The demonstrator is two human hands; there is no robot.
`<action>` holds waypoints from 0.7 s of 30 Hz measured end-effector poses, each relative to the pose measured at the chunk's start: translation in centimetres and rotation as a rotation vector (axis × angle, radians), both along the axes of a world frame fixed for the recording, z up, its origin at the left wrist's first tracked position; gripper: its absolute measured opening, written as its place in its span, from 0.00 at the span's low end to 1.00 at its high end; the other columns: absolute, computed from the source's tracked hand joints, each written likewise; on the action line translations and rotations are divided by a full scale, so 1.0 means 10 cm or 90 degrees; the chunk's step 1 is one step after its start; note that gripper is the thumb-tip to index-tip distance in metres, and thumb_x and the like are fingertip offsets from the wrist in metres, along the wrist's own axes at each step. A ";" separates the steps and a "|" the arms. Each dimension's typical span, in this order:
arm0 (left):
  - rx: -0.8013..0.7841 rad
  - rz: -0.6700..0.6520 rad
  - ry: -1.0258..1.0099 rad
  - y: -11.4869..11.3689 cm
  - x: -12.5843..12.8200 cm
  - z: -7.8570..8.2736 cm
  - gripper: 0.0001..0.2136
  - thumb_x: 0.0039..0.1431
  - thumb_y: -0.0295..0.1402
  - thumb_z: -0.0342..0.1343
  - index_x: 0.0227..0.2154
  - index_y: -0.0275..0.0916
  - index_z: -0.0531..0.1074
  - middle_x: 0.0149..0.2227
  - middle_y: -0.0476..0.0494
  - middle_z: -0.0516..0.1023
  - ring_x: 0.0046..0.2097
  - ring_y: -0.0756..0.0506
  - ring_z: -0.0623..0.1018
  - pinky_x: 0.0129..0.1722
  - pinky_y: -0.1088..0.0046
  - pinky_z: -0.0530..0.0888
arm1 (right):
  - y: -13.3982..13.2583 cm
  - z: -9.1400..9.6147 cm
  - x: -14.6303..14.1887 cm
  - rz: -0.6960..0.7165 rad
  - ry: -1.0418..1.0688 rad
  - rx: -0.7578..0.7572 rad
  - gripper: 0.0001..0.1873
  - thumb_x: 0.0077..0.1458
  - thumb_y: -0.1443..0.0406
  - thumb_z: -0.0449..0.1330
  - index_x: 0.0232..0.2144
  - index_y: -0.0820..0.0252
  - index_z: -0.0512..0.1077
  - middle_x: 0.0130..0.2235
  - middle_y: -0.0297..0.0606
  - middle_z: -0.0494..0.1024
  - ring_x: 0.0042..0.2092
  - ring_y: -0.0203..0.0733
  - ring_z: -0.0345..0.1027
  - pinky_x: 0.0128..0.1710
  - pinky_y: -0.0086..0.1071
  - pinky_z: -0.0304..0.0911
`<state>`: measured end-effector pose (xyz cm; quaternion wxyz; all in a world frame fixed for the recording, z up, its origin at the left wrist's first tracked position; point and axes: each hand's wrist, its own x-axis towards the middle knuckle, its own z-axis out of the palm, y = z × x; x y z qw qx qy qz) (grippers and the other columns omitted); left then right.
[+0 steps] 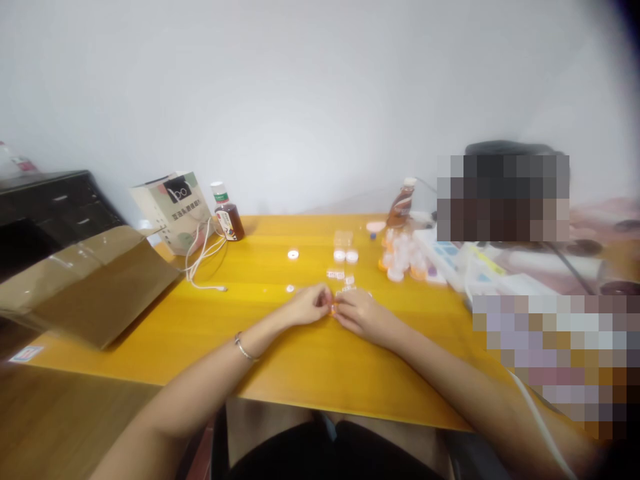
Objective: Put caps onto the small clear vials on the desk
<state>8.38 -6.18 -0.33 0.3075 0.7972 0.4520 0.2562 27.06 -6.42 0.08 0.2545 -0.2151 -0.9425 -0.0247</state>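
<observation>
Here at the glossy yellow wooden table (295, 363), the left hand (313, 305), silver bracelet (243, 347) at its wrist, meets the right hand (367, 317), both pinching a small, blurred orange piece (333, 309) between their fingertips. Just beyond lie white printed strips (335, 275), then two round white discs (339, 256), with white-and-orange plastic bottles (396, 272) clustered rightward.

The left forearm (205, 385) and right forearm (450, 375) angle inward, the left hand (314, 304) and right hand (364, 316) close together with fingers curled.
</observation>
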 end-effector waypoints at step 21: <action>0.129 0.133 0.236 0.23 -0.66 0.46 0.07 0.50 0.32 0.49 0.28 0.36 0.70 0.28 0.46 0.73 0.29 0.50 0.69 0.30 0.76 0.64 | 0.01 0.03 0.05 0.000 0.055 -0.075 0.07 0.53 0.62 0.53 0.29 0.57 0.69 0.33 0.40 0.74 0.37 0.41 0.67 0.39 0.36 0.61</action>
